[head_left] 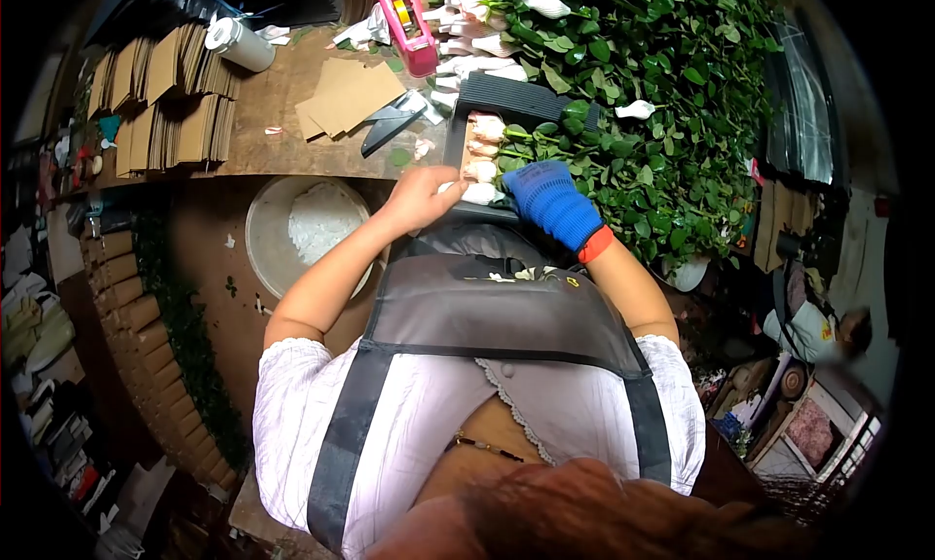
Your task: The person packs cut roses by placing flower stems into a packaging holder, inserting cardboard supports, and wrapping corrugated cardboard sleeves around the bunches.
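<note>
Several pale pink roses (pixel 481 149) lie in a row in a black ridged holder (pixel 526 102) at the table's front edge, their stems pointing right. My bare left hand (pixel 426 198) is at the left end of the lowest blooms, its fingers closed near a white rose head (pixel 477 192); whatever they pinch is too small to make out. My right hand (pixel 541 195), in a blue knitted glove, lies over the stems just right of those blooms, with its fingertips hidden among stems and leaves.
Leafy stems (pixel 672 83) pile up on the right, with wrapped buds (pixel 487 46) along their left side. A pink tape dispenser (pixel 409 34), cardboard sheets (pixel 346 97), a white bottle (pixel 240 44) and stacked cardboard sleeves (pixel 180 63) are on the table. A round tub (pixel 268 231) stands below.
</note>
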The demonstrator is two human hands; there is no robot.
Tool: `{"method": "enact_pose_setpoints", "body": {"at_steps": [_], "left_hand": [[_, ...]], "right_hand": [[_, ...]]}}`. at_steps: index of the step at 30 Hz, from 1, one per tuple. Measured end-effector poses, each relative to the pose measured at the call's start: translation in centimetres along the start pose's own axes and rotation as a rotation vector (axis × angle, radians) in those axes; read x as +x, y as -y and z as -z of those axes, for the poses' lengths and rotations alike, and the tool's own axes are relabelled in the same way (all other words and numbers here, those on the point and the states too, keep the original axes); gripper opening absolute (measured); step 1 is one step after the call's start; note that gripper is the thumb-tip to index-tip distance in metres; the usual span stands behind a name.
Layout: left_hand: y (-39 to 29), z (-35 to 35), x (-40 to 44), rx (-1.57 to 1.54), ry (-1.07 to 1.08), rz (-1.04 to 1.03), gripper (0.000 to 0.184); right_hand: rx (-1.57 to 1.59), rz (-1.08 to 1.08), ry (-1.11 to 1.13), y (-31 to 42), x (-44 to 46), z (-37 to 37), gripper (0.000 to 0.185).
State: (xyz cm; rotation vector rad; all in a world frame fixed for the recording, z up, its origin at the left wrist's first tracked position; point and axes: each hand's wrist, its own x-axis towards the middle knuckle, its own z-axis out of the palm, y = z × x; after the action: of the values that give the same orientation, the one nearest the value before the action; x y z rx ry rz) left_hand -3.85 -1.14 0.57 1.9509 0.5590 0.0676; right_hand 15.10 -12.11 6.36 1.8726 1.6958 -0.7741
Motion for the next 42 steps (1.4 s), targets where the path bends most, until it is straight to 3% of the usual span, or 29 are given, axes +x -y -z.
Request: {"method": "enact_pose_setpoints", "body": {"at_steps": [4,5,6,8,9,10,12,13,17,19,22,23,33,37,40,42], "left_hand": [[1.8,0.4,-2.0,-0.167,-0.109,0.086,0.025],[1.9,0.7,-2.9,-0.3,-0.307,0.143,0.028],[2.8,3.1,-4.0,-0.251,-0.34,0.172,0.029],[4.4,7.6,-6.4,0.071,-0.234,0.308,0.029],[3.6,9.2,-7.7,0.387,-0.122,0.353,0.033],[5.1,9.8,-8.7,0.659,0.101,0.524,0.036],[6.1,9.3,-10.7,1.036,0.298,0.485,0.034],[5.6,8.8,-10.1,1.042,0.327,0.48,0.034],[2.9,4.7,-3.6,0.412,-0.125,-0.074,0.039],[1.3,3.8,-0.5,0.249,-0.066,-0.11,0.06],[2.4,2.8,1.9,0.262,-0.034,-0.208,0.072],[3.0,2.8,2.2,0.208,0.055,-0.17,0.08],[2.6,2.9,2.7,0.132,0.155,-0.125,0.082],[2.3,1.7,3.4,-0.059,0.167,-0.05,0.087],[2.4,0.8,3.7,0.008,0.069,-0.072,0.081],[2.6,0.5,3.6,-0.106,-0.114,-0.047,0.061]], "right_hand": [[0.0,0.036,-0.011,-0.4,0.1,-0.1,0.021],[0.008,0.048,-0.023,-0.6,0.0,-0.2,0.021],[0.018,0.058,-0.036,-0.7,-0.1,-0.3,0.021],[0.046,0.057,-0.045,-1.0,-0.4,-0.3,0.022],[0.058,0.062,-0.047,-1.1,-0.6,-0.3,0.027],[0.062,0.052,-0.095,-1.0,-0.7,-0.7,0.027],[0.07,0.038,-0.192,-0.6,-0.7,-1.4,0.026],[0.006,0.025,-0.164,-0.1,-0.3,-1.3,0.024],[0.033,0.092,-0.162,-0.2,0.0,-1.1,0.019],[0.101,0.083,-0.197,-0.4,-0.5,-1.5,0.021],[0.173,0.102,-0.225,-1.4,-0.4,-2.0,0.023],[0.198,0.116,-0.227,-1.6,-0.3,-2.2,0.024],[-0.04,0.162,-0.083,0.2,0.7,-0.7,0.017],[-0.02,0.159,-0.07,0.1,0.9,-0.2,0.018],[0.008,0.163,-0.102,-0.2,0.7,-0.6,0.019],[0.038,0.172,-0.145,-0.3,0.5,-0.9,0.02]]}}
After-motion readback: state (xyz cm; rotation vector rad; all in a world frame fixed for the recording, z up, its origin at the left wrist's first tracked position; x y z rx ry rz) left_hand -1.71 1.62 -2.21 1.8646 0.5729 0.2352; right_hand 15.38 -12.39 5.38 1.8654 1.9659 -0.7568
